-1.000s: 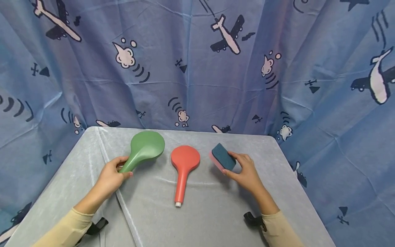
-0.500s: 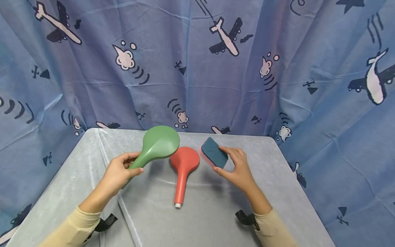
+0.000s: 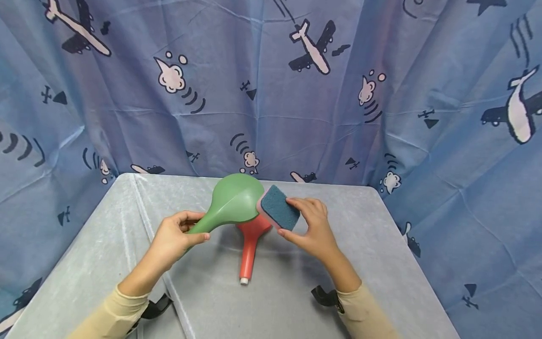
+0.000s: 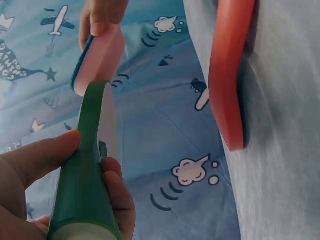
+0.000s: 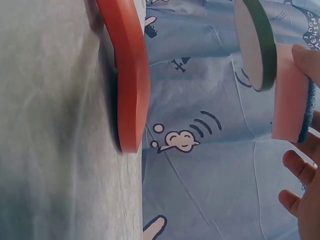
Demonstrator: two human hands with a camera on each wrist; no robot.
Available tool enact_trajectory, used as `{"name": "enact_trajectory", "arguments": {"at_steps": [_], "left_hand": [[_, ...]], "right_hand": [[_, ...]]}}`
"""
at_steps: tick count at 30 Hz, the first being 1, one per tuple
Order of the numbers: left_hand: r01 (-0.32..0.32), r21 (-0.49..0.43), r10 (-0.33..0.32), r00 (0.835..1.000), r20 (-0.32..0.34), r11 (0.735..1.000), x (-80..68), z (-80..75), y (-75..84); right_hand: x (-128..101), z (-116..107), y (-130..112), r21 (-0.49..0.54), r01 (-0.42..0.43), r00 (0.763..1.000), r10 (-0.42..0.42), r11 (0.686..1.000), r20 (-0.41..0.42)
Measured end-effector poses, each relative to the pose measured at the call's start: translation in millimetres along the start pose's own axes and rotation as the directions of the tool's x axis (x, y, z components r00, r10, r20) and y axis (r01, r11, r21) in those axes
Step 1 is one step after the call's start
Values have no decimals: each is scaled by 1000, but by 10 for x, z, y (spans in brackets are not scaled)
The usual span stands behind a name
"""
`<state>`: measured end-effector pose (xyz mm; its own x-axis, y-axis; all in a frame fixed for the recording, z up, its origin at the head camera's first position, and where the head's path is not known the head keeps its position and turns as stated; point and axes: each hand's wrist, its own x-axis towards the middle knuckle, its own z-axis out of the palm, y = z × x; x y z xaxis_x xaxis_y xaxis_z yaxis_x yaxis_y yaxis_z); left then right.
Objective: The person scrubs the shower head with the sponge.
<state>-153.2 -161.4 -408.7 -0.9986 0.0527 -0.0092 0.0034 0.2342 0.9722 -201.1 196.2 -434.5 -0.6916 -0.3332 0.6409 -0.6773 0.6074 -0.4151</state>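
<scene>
Left hand (image 3: 173, 238) grips green shower head (image 3: 235, 200); right hand (image 3: 311, 228) holds sponge (image 3: 279, 213) against it.

A staged recording booth: a grey-clothed table (image 3: 381, 226) enclosed by an airplane-print blue curtain (image 3: 444, 141).

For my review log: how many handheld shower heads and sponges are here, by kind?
Shower heads: 2, the green shower head held in the left hand and the red shower head on the table.
Sponges: 1, the sponge in the right hand.
Total: 3.
</scene>
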Motion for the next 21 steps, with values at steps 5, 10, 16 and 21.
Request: {"name": "enact_trajectory", "arguments": {"at_steps": [5, 10, 16, 21], "left_hand": [[-6, -3, 6, 1000, -10, 1000, 12, 17, 31], [0, 17, 0, 1000, -7, 1000, 14, 36, 60], [-8, 11, 8, 1000, -5, 1000, 10, 35, 59], [-12, 32, 12, 1000, -10, 999, -32, 19, 47]], "right_hand": [[32, 38, -95, -53, 157, 988, -157, 986, 10], [88, 34, -106, -144, 231, 972, -233, 962, 8], [165, 1, -59, -146, 54, 996, -64, 988, -66], [171, 41, -180, -125, 218, 975, -221, 968, -10]]}}
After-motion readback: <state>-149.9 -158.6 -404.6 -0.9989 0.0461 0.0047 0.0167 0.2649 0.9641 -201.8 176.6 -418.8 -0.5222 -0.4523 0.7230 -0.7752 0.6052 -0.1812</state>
